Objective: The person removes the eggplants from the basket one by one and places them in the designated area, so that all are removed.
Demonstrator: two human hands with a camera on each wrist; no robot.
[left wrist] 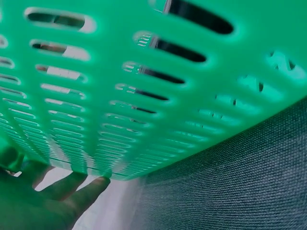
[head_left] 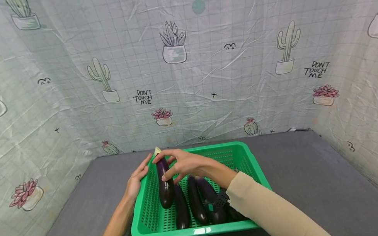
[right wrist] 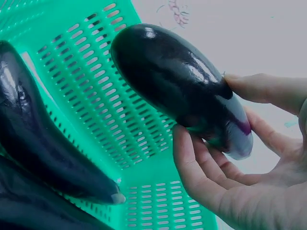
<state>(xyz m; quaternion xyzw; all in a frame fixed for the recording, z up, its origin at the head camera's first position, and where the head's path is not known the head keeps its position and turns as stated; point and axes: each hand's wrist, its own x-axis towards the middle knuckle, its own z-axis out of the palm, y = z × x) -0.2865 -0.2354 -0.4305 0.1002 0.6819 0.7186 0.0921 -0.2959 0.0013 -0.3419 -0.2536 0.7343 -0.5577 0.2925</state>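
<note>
While the left hand (head_left: pixel 136 181) rests straight-fingered on the left rim of the basket (head_left: pixel 137 211), the right hand (head_left: pixel 184 163) grips an eggplant (head_left: pixel 166 190) just rightward, stem end far.

A dark grey, woven-textured tabletop (head_left: pixel 296 172) carries a rectangular green plastic basket (head_left: pixel 195 232) with slotted walls.

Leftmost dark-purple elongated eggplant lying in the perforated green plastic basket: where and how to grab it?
Probably mid-length, from above, thumb and fingers straddling its sides. The dark-purple elongated eggplant lies lengthwise, and the perforated green plastic basket has walls hampering side approaches. Bare basket floor shows on its left; another glossy dark-purple eggplant lies close on its right.
</note>
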